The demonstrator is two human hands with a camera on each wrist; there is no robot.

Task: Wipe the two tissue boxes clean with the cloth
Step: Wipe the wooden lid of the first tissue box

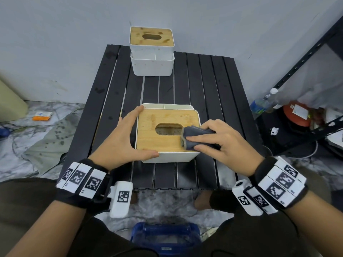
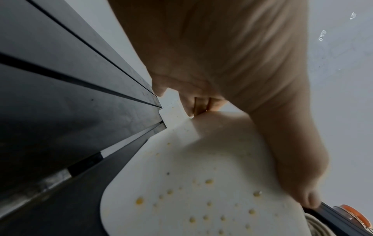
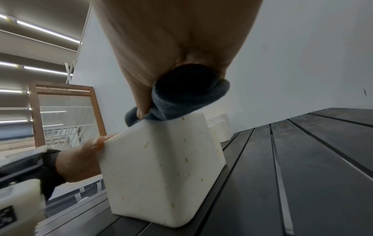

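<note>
The near tissue box (image 1: pixel 148 140), white with a bamboo lid and an oval slot, stands at the front of the black slatted table (image 1: pixel 204 86). My left hand (image 1: pixel 120 138) holds its left side, fingers along the far-left corner and thumb on the front edge. My right hand (image 1: pixel 220 143) grips a bunched grey cloth (image 1: pixel 193 138) and presses it on the lid's right part, beside the slot. In the wrist views the box walls (image 2: pixel 201 183) (image 3: pixel 161 167) carry yellowish specks. The far tissue box (image 1: pixel 152 52), its lid stained, sits at the table's back edge.
A plastic bottle (image 1: pixel 263 102) and an orange-red round object (image 1: pixel 297 114) lie on the floor to the right, under a black metal rack (image 1: pixel 306 58). An orange packet (image 1: pixel 41 115) lies on the floor to the left. A blue container (image 1: pixel 165 236) sits between my knees.
</note>
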